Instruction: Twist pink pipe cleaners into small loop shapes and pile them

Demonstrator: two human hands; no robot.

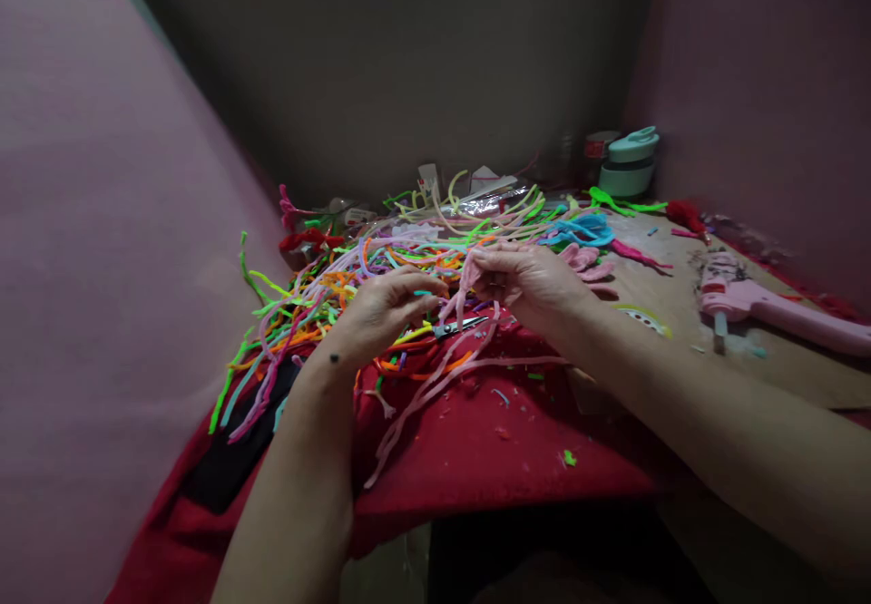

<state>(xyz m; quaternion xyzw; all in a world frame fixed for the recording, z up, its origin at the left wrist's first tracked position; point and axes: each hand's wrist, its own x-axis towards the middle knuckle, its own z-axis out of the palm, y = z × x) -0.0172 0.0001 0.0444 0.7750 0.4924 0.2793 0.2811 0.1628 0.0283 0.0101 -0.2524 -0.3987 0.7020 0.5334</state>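
Note:
Pink pipe cleaners (467, 282), bunched at the top with long strands hanging down, are pinched in the fingers of my right hand (521, 279). My left hand (395, 307) is just to the left, its fingers apart and reaching toward the pink strands; I see nothing clearly held in it. Below and between the hands lies a pair of scissors (460, 326), blades pointing right, partly covered by strands. Loose pink pipe cleaners (415, 402) trail across the red cloth (504, 459). Behind my right hand sits a looped pink pipe cleaner piece (586, 264).
A tangled heap of multicoloured pipe cleaners (299, 309) spreads across the left and back. At right, a pink glue gun (768, 303) rests on a brown board (680, 305). Looped blue pipe cleaners (583, 230) and a mint-green lidded cup (629, 164) stand farther back.

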